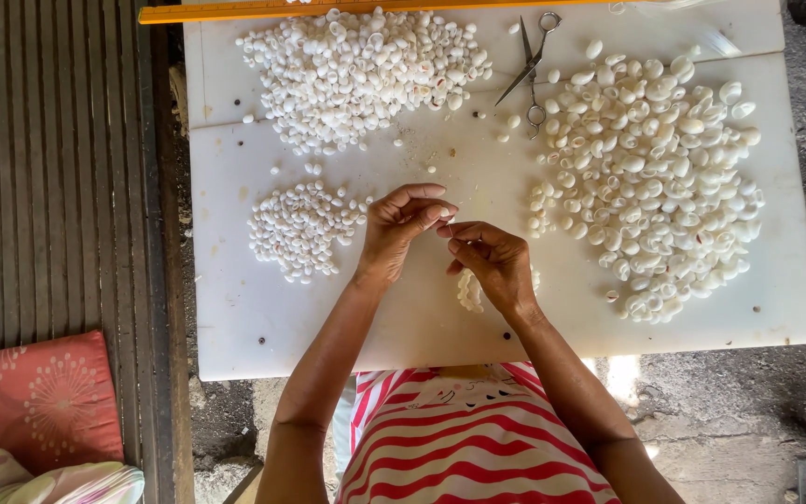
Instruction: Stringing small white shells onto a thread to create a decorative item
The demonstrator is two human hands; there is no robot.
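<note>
My left hand (401, 229) and my right hand (489, 261) meet fingertip to fingertip over the middle of a white board (263, 327). Between the fingertips sits a small white shell (444, 222), pinched by both hands. A short strand of strung white shells (468, 291) hangs below my right hand. Whether a thread runs between the fingers is too fine to tell. A small heap of little shells (298, 229) lies just left of my left hand.
A big pile of small shells (361, 75) lies at the back left, a spread of larger shells (655, 177) at the right. Scissors (532, 70) lie between them. An orange ruler (263, 11) runs along the far edge. A red cushion (34, 401) lies bottom left.
</note>
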